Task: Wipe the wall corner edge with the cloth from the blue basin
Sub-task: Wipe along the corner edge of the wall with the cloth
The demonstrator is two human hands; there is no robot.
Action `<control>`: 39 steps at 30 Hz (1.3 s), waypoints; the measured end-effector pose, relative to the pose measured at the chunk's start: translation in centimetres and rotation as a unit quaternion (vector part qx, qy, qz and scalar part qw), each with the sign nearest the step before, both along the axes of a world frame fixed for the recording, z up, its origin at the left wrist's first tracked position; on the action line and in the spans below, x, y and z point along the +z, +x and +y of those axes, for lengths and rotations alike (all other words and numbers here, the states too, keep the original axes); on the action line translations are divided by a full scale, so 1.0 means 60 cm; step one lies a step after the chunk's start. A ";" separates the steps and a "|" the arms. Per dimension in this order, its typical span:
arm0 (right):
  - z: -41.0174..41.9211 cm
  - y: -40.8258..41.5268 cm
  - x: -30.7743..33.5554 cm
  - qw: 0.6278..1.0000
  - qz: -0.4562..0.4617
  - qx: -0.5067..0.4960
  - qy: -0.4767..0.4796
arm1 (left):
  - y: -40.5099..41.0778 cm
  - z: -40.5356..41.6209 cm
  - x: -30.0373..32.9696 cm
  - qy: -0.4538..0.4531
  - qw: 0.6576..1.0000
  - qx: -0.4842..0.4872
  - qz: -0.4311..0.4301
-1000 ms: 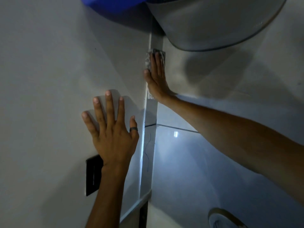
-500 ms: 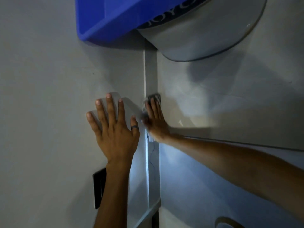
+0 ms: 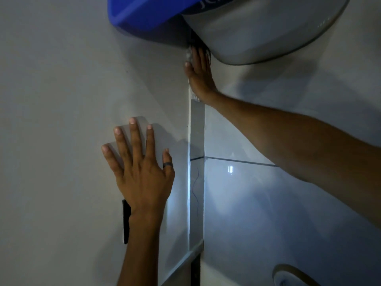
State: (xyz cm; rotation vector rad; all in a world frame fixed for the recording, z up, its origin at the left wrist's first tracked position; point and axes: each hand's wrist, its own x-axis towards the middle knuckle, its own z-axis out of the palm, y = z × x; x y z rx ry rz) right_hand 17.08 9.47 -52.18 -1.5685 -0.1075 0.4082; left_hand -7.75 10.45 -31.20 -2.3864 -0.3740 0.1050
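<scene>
One head-worn wide-angle camera, set close, faces the wall corner edge (image 3: pixel 196 137), which runs up frame centre.

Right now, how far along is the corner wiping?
Done: the cloth is out and on the wall. In hand: the right hand presses it flat on the corner edge, under the white housing; the left hand braces on the wall. Left: probably the lower strip, where a dark squiggle shows.

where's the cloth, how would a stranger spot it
Find the blue plastic basin at the top, then the pale vertical wall corner edge below it. The crumpled grey cloth is pressed there under the right hand, the only wrinkled thing on the smooth walls.
</scene>
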 end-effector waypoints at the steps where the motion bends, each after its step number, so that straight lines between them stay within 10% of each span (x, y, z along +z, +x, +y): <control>1: 0.001 -0.020 0.004 1.000 -0.018 -0.020 -0.005 | -0.007 0.001 0.000 0.004 1.000 -0.003 0.000; 11: -0.017 -0.424 -0.029 0.994 -0.103 0.037 -0.017 | -0.019 0.005 -0.022 0.017 0.999 -0.007 0.031; 25: -0.001 -0.052 -0.010 0.999 -0.025 -0.031 0.024 | -0.023 -0.006 -0.016 -0.005 0.999 -0.001 0.045; 39: -0.011 -0.435 -0.003 0.999 -0.016 0.026 -0.009 | -0.142 -0.010 0.019 0.007 0.999 -0.006 -0.031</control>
